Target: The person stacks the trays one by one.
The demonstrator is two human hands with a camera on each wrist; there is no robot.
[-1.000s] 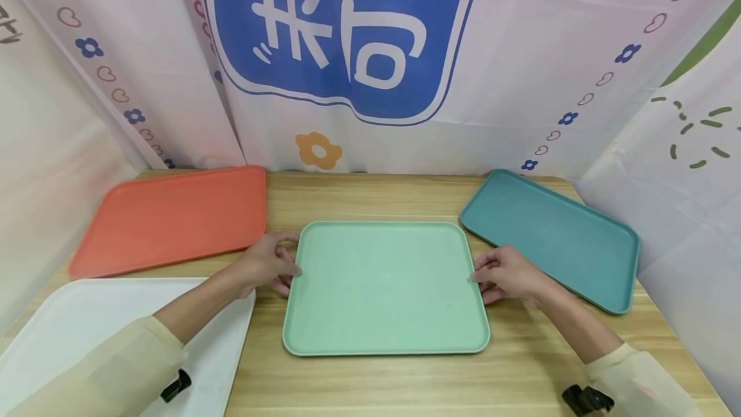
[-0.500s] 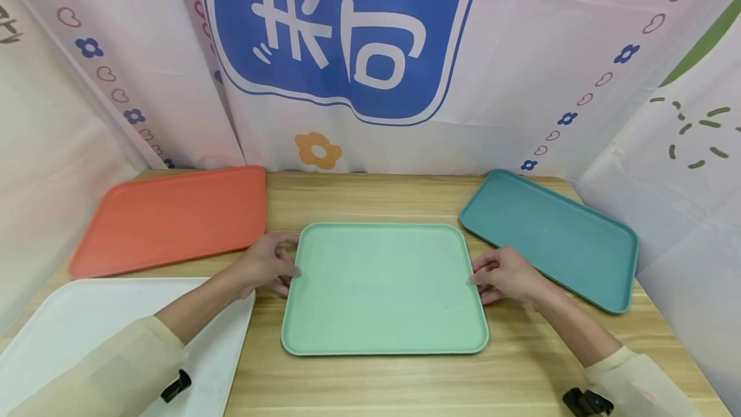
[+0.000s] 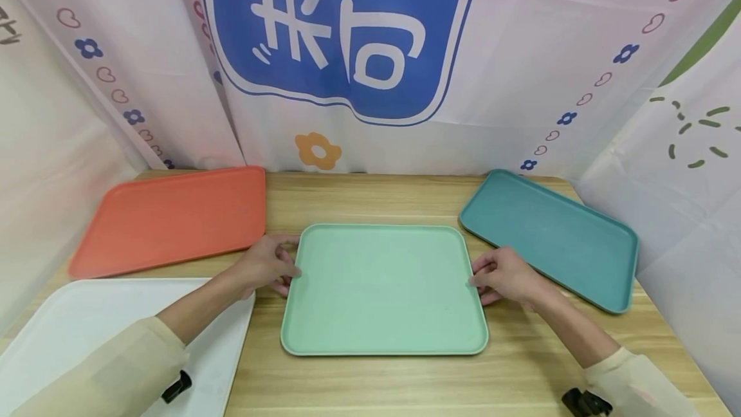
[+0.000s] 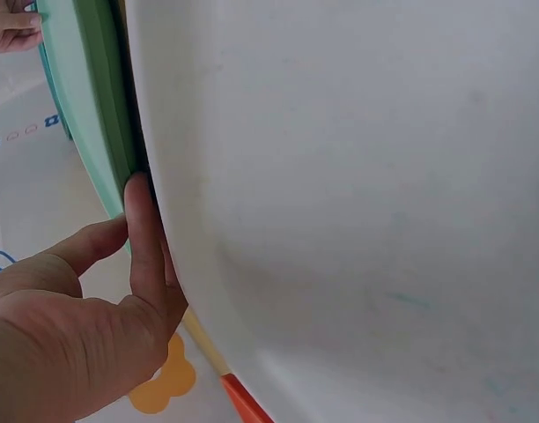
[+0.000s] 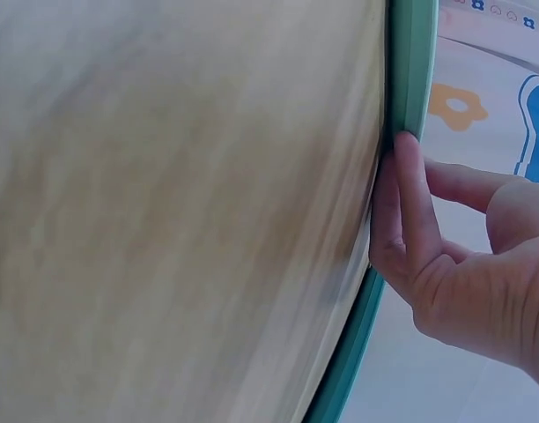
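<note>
A mint-green rectangular tray (image 3: 384, 289) lies at the middle of the wooden table, its surface bare. At its left edge my left hand (image 3: 267, 264) pinches the rim, thumb on top and fingers against the side. My right hand (image 3: 502, 274) grips the opposite rim in the same way. The left wrist view shows that hand's fingers (image 4: 146, 251) at the green side wall, beside the white tray (image 4: 358, 194). In the right wrist view, fingertips (image 5: 409, 159) touch the outer side of the green tray (image 5: 412, 62).
An orange-red tray (image 3: 173, 221) lies at the back left, and the white tray extends under my left forearm. A teal tray (image 3: 552, 240) sits angled at the back right. Printed cloth (image 3: 509, 82) hangs behind the table (image 3: 370, 385) and along both sides.
The mint-green tray has shifted very slightly, its far edge now a touch lower in the head view. Both hands keep their hold and have hardly moved.
</note>
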